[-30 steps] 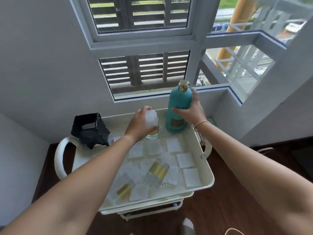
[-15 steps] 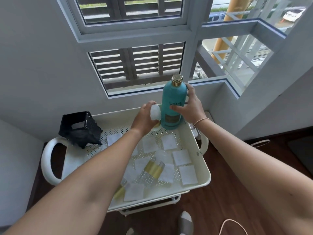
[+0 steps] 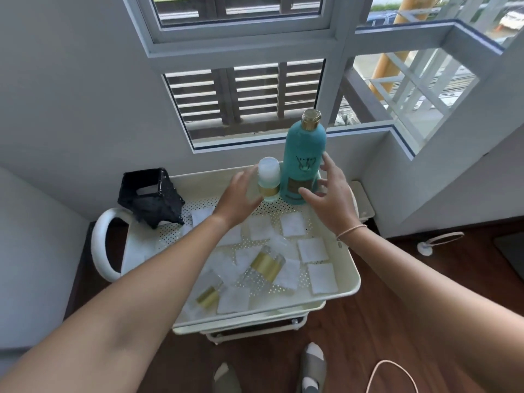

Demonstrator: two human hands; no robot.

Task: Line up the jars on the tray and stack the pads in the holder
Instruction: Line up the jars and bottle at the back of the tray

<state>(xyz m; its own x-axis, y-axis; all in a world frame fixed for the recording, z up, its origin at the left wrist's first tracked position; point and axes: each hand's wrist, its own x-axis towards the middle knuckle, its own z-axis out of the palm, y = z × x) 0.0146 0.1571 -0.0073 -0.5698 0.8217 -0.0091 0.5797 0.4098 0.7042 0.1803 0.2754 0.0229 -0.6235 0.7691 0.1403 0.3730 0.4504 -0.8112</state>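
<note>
A tall teal bottle [image 3: 304, 163] with a gold cap stands upright at the far edge of the cream perforated tray [image 3: 344, 268]. A small clear jar [image 3: 268, 180] with a frosted lid stands right beside it on the left. My left hand [image 3: 239, 198] hovers just left of the small jar, fingers apart. My right hand [image 3: 331, 194] is spread open just right of the teal bottle, not gripping it. Two more clear jars with gold bands lie on their sides, one mid-tray [image 3: 265, 269], one near the front left [image 3: 208, 296]. Several white square pads [image 3: 312, 249] are scattered over the tray. A black holder [image 3: 150, 195] stands at the tray's far left.
The tray tops a small cart with a white loop handle [image 3: 100, 245] on the left. A grey wall and window frame sit close behind. Dark wood floor, my socked feet [image 3: 312, 364] and a pale cord [image 3: 391, 373] lie below.
Both hands have let go: the left released the small jar beside the teal bottle, the right opened off the bottle. The camera has tilted down.
</note>
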